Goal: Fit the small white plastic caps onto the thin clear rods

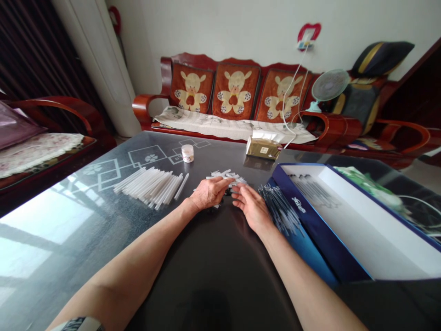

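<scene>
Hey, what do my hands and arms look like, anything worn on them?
Your left hand and right hand are gloveless. The left forearm and right forearm are bare. A whitish sleeve with dark patterning shows on the left arm.

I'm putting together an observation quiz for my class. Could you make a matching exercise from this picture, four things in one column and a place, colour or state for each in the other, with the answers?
Things
1. White pieces
2. Sticks
3. Tissue box
4. Blue box

Descriptions
A. Gold-coloured
B. Open, right of both hands
C. In a loose heap by the fingers of the left hand and right hand
D. Laid nearly side by side, left of both hands

Pairs: 1-C, 2-D, 3-A, 4-B
</scene>
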The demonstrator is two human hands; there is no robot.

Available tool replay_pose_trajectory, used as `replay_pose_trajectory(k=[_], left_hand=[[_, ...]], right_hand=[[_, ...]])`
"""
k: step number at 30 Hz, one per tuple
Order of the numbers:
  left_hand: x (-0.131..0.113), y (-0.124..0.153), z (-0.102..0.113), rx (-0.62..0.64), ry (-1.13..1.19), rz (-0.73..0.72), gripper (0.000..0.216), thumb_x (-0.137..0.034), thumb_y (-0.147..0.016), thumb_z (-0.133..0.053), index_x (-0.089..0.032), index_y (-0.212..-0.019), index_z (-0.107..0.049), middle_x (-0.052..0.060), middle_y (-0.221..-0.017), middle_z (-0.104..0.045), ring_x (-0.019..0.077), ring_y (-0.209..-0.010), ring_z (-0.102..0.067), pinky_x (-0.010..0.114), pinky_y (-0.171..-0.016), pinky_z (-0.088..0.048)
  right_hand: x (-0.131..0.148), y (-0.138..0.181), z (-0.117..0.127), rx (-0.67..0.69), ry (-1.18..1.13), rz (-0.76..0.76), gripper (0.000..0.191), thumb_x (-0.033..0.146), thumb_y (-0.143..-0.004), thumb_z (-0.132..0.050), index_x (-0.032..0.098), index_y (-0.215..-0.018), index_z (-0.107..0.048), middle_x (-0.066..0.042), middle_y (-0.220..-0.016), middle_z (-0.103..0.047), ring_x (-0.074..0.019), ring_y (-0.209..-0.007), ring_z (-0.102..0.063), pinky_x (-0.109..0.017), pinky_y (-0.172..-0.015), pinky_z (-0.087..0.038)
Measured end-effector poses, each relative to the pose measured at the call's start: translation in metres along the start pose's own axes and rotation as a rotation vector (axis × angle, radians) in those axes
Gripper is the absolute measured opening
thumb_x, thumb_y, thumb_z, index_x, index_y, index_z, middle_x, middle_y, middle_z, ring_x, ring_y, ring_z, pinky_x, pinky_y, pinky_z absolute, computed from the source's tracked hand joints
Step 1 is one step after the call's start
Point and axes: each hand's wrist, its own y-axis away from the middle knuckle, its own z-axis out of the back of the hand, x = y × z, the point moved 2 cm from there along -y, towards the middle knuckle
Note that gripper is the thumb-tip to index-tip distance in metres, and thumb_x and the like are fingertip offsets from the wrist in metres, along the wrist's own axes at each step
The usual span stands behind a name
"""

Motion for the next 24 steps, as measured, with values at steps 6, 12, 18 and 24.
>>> replay_pose_trajectory(k=[6,12,18,24], left_hand=[[0.014,0.003,0.001,-0.203,-0.148,0.234,0.042,-0.025,-0.096,-0.033,-0.021,-0.133,-0.052,0.004,-0.081,-0.058,0.0135,-0.070,-0.058,0.021,-0.062,-0.046],[0.028,0.004,0.008,-0.317,-0.138,0.279,0.040,-0.025,-0.097,-0.033,-0.018,-0.130,-0.054,0.004,-0.081,-0.059,0.0125,-0.069,-0.056,0.021,-0.064,-0.044],[0.039,0.007,0.009,-0.401,-0.149,0.312,0.037,-0.026,-0.097,-0.035,-0.016,-0.126,-0.057,0.005,-0.084,-0.062,0.0137,-0.072,-0.058,0.023,-0.067,-0.044],[0.034,0.008,0.003,-0.325,-0.148,0.263,0.038,-0.028,-0.098,-0.034,-0.016,-0.124,-0.059,0.005,-0.081,-0.062,0.0127,-0.070,-0.058,0.021,-0.066,-0.044]], right_hand=[[0.001,0.034,-0.031,0.459,0.855,0.574,0.032,0.014,-0.086,-0.048,0.023,-0.109,-0.069,-0.006,-0.116,-0.068,-0.0191,-0.111,-0.060,-0.038,-0.100,-0.046],[0.000,0.060,-0.049,0.673,1.331,0.744,0.040,0.022,-0.092,-0.047,0.023,-0.131,-0.055,-0.006,-0.146,-0.047,-0.0264,-0.139,-0.033,-0.050,-0.112,-0.029],[-0.009,0.064,-0.054,0.751,1.403,0.706,0.043,0.036,-0.093,-0.049,0.025,-0.135,-0.051,-0.004,-0.148,-0.044,-0.0273,-0.141,-0.029,-0.058,-0.114,-0.019],[-0.008,0.042,-0.036,0.647,1.330,0.723,0.037,0.027,-0.094,-0.046,0.020,-0.128,-0.059,-0.008,-0.138,-0.055,-0.0243,-0.136,-0.038,-0.047,-0.113,-0.031]])
